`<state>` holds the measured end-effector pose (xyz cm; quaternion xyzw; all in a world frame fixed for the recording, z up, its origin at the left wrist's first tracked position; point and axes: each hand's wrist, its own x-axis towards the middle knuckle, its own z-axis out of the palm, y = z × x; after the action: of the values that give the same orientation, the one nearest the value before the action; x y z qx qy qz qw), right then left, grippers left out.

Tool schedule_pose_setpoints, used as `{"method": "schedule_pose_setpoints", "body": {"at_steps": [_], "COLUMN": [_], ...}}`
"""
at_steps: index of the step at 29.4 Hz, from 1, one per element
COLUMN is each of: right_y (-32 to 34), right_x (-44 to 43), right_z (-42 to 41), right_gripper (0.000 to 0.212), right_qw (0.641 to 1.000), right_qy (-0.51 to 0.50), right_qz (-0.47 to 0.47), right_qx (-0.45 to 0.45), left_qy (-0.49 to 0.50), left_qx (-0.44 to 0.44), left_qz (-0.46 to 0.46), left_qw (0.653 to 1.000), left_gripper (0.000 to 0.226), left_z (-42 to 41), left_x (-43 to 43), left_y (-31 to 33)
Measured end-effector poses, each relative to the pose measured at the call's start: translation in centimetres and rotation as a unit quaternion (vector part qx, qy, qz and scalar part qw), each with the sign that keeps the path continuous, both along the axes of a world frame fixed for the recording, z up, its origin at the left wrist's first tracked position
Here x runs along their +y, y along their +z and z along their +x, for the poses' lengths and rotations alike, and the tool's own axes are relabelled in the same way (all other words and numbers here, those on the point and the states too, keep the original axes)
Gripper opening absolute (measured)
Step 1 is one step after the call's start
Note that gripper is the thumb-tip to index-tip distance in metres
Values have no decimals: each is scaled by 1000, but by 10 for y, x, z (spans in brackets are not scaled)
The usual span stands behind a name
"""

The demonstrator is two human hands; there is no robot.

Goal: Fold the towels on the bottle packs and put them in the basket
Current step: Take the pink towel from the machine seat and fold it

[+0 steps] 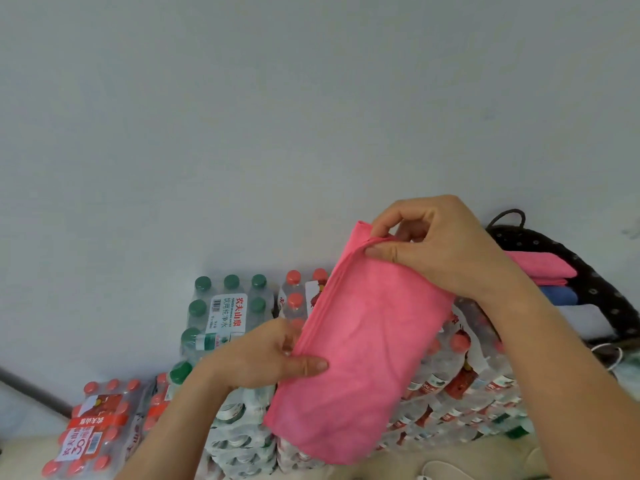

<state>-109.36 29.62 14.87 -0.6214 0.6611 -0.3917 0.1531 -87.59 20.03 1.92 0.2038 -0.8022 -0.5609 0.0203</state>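
pink microfibre towel (360, 341), folded into a long band, held in the air on a slant in front of the shrink-wrapped packs of red-capped water bottles (460, 368); lower end hanging free, layered edges down its left side; left hand (263, 355) pinching that edge about halfway down, thumb on the front, fingers behind the cloth; right hand (443, 247) gripping the upper corner, thumb and curled fingers closed on the fabric; shrink-wrapped pack of green-capped bottles (225, 306) behind the left hand; lower red-capped pack (93, 427) at far left; black dotted fabric basket (588, 280) at right, just beside the packs, cord handle up; inside it a folded pink towel (540, 266) lying on a folded blue towel (557, 295); pale grey wall (242, 116) behind all
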Motion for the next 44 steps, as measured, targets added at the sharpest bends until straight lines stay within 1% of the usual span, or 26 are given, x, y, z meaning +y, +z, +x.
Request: {"method": "schedule_pose_setpoints", "body": {"at_steps": [2, 3, 5, 7, 8, 9, 10, 12, 13, 14, 15, 16, 17, 18, 19, 21, 23, 27, 29, 30, 32, 34, 37, 39, 42, 44], "right_y": [-12, -17, -28, -36, -38, -39, -41, -45, -50, -59, -74, -95, -121, -149, -178, -222, -242, -242, -241, -240, -240, -241, -244, -246, -248, -249], "right_x": [-4, -6, -11, -15, -18, -21, -24, -28, -29, -28, -26, -23, -18, -11, -2, 16, 28, 29, 27, 26, 27, 28, 29, 29, 30, 32], "right_z": [-24, -36, -59, -81, -92, -103, -114, -134, -142, -148, -153, -158, -163, -165, -167, -169, -172, -184, -190, -192, -195, -197, -197, -196, -195, -194], "right_gripper": [12, 12, 15, 17, 20, 23, 29, 36, 35, 31, 26, 22, 20, 22, 29, 40, 37, 23, 21, 20, 21, 21, 20, 18, 17, 18], "right_qw": [999, 998, 996, 992, 988, 984, 983, 987, 988, 989, 991, 992, 991, 989, 987, 985, 986, 985, 985, 984, 984, 984, 984, 985, 987, 987], "right_qy": [-49, -67, -85, -89, -89, -91, -95, -101, -101, -99, -103, -112, -119, -121, -116, -89, -69, -25, -9, -3, 2, 1, 2, 3, 3, 1], "right_qz": [4, 7, 13, 16, 14, 9, 1, -9, -10, -5, 9, 31, 57, 82, 103, 131, 131, 155, 164, 166, 171, 173, 172, 163, 152, 148], "right_qx": [3, 0, -17, -83, -124, -150, -154, -128, -118, -107, -86, -51, -11, 24, 49, 75, 78, 67, 59, 57, 50, 45, 50, 52, 58, 67], "left_qy": [17, 41, 110, 164, 184, 206, 228, 267, 273, 270, 260, 241, 216, 186, 159, 135, 154, 233, 286, 304, 321, 342, 384, 420, 470, 486], "left_qx": [-37, -42, -61, -44, -15, 21, 55, 94, 100, 101, 92, 75, 46, 12, -23, -69, -71, -40, -31, -32, -52, -83, -103, -85, -39, -27], "left_qz": [-69, -100, -192, -297, -348, -409, -469, -561, -590, -609, -617, -619, -613, -601, -582, -524, -467, -377, -345, -346, -368, -382, -357, -331, -329, -334], "left_qw": [997, 993, 973, 940, 919, 889, 852, 778, 753, 739, 737, 744, 759, 777, 797, 838, 868, 895, 894, 887, 871, 855, 845, 841, 818, 807], "left_gripper": [39, 43, 40, 29, 24, 25, 29, 30, 28, 26, 23, 21, 20, 20, 22, 27, 31, 30, 24, 25, 35, 39, 33, 26, 29, 29], "left_z": [-1, -3, -11, -22, -29, -35, -41, -53, -60, -68, -74, -80, -84, -85, -85, -85, -85, -86, -87, -87, -85, -79, -75, -76, -74, -71], "left_x": [-8, -13, -24, -34, -39, -44, -49, -55, -56, -55, -53, -51, -46, -39, -30, -15, -8, -6, -5, -4, -2, -3, -5, -4, -3, -2], "left_y": [-17, -24, -29, -24, -21, -18, -17, -14, -15, -20, -32, -48, -68, -88, -106, -126, -128, -120, -118, -118, -122, -128, -131, -125, -114, -111]}}
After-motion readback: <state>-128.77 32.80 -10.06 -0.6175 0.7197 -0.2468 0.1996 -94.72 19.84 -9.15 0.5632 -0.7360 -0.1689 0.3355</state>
